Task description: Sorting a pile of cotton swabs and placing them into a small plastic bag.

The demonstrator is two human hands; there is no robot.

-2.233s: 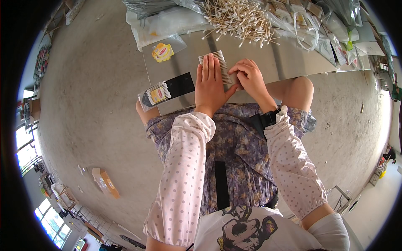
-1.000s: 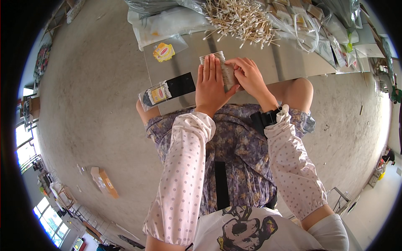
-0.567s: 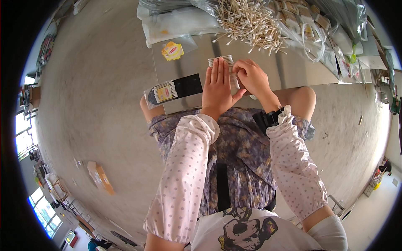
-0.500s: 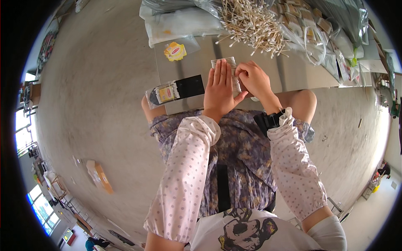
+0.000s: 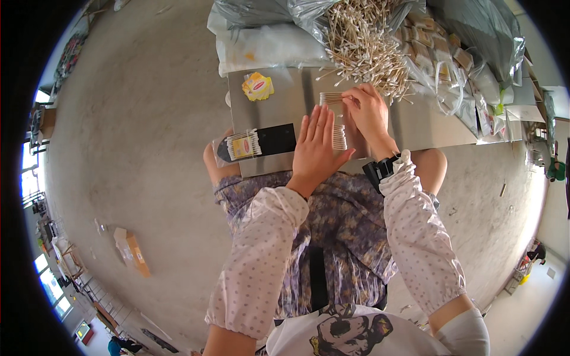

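My left hand (image 5: 319, 148) lies flat with fingers stretched over a row of cotton swabs (image 5: 339, 137), whose white tips show beside it. Past its fingertips, a small group of cotton swabs (image 5: 330, 98) lies side by side on the metal tabletop (image 5: 424, 121). My right hand (image 5: 371, 115) is closed in a pinch at the right end of that small group; its fingertips partly hide the swab ends. To the left, a clear bag of cotton swabs with a yellow label (image 5: 242, 145) rests on a black flat strip (image 5: 278, 138).
A stack of yellow labels (image 5: 257, 87) sits at the far left of the tabletop. Loose cotton swabs (image 5: 368, 50) are heaped at the back, between grey plastic bags (image 5: 255, 15) and several bundled packs (image 5: 436, 47). An opened cardboard box (image 5: 133, 252) lies on the floor.
My right hand has moved to the far end of the row, where a small group of swabs now lies apart from the rest. My left hand has slid back toward me. The view has shifted slightly.
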